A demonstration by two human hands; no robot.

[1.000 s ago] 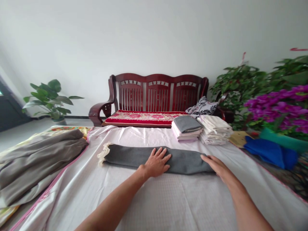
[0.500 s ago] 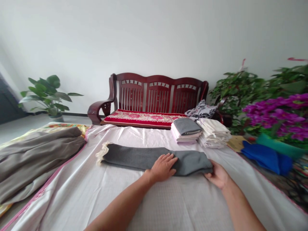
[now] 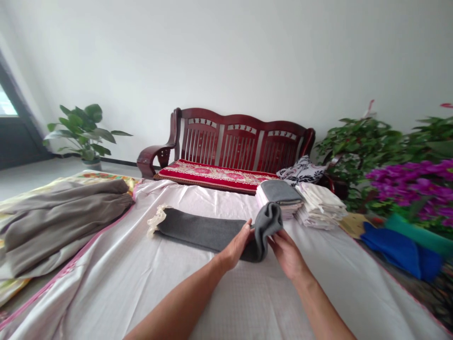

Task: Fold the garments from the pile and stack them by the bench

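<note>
A grey cloth [image 3: 201, 232], folded into a long strip with a cream frilled edge at its left end, lies across the light sheet [image 3: 240, 302]. Its right end is lifted and curls over to the left. My right hand [image 3: 288, 252] grips that raised end from the right, the fingertips partly hidden behind the fabric. At the bend, my left hand [image 3: 235, 245] rests on the strip with its fingers stretched out, the tips tucked against the fold.
Behind the strip stand a stack with a grey cloth on top [image 3: 281, 191] and a stack of white cloths [image 3: 322, 205]. A brownish-grey garment [image 3: 67, 217] lies at the left. Blue fabric [image 3: 399, 248] is at the right. A red-brown wooden bench [image 3: 237, 141] stands beyond.
My right hand has lifted the strip's right end and brought it left, so it curls over. My left hand has turned from lying flat to standing on edge at the fold.
</note>
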